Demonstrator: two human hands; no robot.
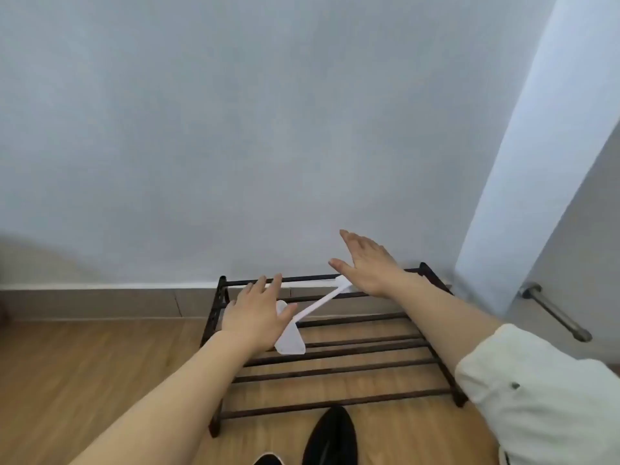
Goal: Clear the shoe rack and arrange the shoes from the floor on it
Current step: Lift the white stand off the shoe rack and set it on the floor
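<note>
A low dark metal shoe rack (335, 367) of parallel bars stands against the wall. A white plastic object with long thin arms and flat triangular ends (292, 340) lies across its top bars. My left hand (258, 313) hovers flat over the near end of it, fingers spread. My right hand (365, 266) is open above its far end near the rack's back bar. Neither hand visibly grips it. A black shoe (330, 437) lies on the floor in front of the rack, and the tip of another (266, 459) shows at the bottom edge.
The pale wall (235, 129) rises right behind the rack, with a grey skirting board (100, 302). A white door (536, 146) with a metal handle (553, 310) is at the right. Wooden floor (84, 370) stretches to the left.
</note>
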